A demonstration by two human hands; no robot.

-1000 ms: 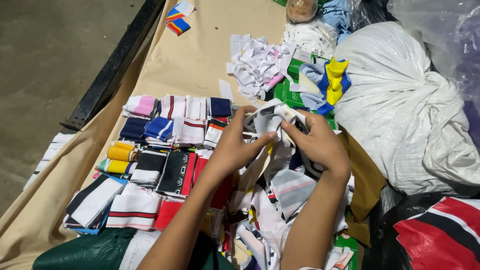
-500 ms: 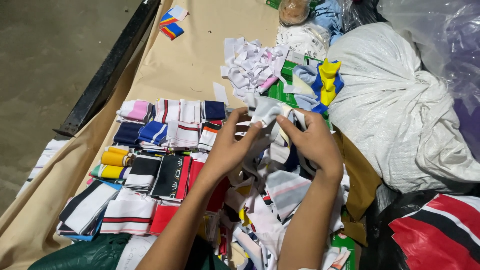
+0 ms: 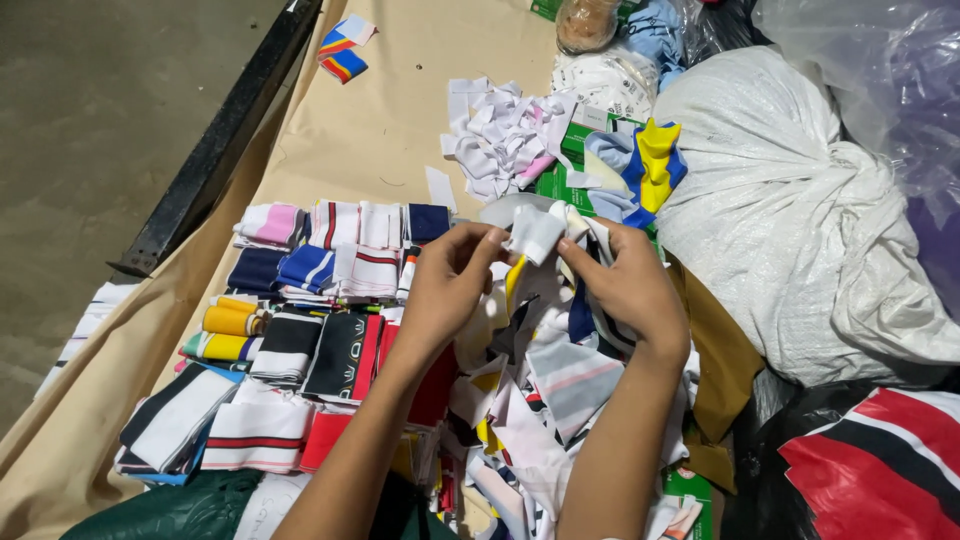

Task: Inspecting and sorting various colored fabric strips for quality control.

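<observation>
My left hand [image 3: 452,283] and my right hand [image 3: 625,283] meet over a loose heap of knitted fabric strips [image 3: 540,400]. Both pinch a small white strip of fabric [image 3: 535,232] between fingertips, held up above the heap. Left of my hands lie sorted stacks of folded striped bands [image 3: 300,300] in white, navy, red, black and yellow, laid in rows on a tan cloth [image 3: 400,110].
A pile of white scraps [image 3: 500,140] lies beyond my hands. A large white woven sack [image 3: 800,220] fills the right side, with a red, black and white bag [image 3: 880,460] below it. A black rail [image 3: 225,150] borders the cloth's left edge. Yellow and blue bands [image 3: 655,160] rest on green packets.
Both hands stayed over the heap, working the small white strip between the fingertips; the camera view shifted slightly downward and left.
</observation>
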